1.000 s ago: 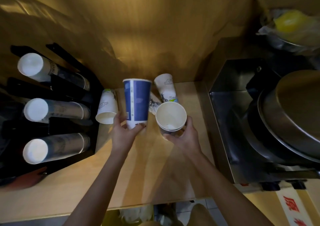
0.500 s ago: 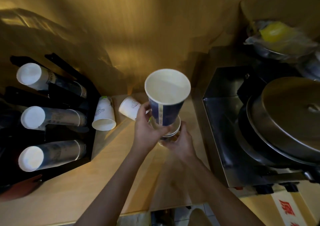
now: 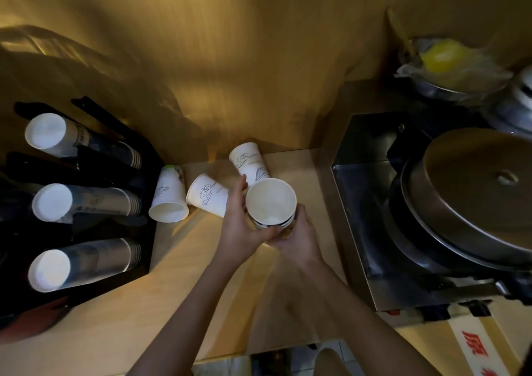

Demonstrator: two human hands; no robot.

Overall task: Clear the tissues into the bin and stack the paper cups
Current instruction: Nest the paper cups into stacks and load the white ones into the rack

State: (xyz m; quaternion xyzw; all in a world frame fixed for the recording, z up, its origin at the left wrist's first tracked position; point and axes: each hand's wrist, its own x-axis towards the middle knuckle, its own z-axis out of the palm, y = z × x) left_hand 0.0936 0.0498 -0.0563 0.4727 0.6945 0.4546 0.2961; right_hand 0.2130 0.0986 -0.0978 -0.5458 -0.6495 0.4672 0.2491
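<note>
- Pale wooden counter (image 3: 201, 275) runs under a smooth, warm-lit wood-grain wall (image 3: 230, 59); both bare forearms reach in from the bottom of the view.
- Left hand (image 3: 241, 226) cups the left side of the stacked cups (image 3: 270, 203), thumb curled under their base, fingers straight and pointing up along the wall.
- Right hand (image 3: 296, 237) wraps the stack from below and the right, fingers closed around the lower part; the two hands touch beneath it.
- The stacked cups are nested paper cones with the mouth facing the camera, white inside; several rolled rims with dark bands show at the lower edge.
- Just left of the left hand, a white printed cup (image 3: 207, 195) lies on its side on the counter, base toward the left.
- Behind the stack, another white cup (image 3: 250, 165) with line drawings is bottom-up, tilted.
- Further left, a third white cup (image 3: 168, 197) lies with its open mouth toward the camera, against the black cup dispenser (image 3: 109, 174).
- The dispenser holds three horizontal columns of cups, round white bottoms facing out.
- To the right sits a stainless-steel appliance (image 3: 359, 203) with a round brushed-metal lid (image 3: 475, 191).
</note>
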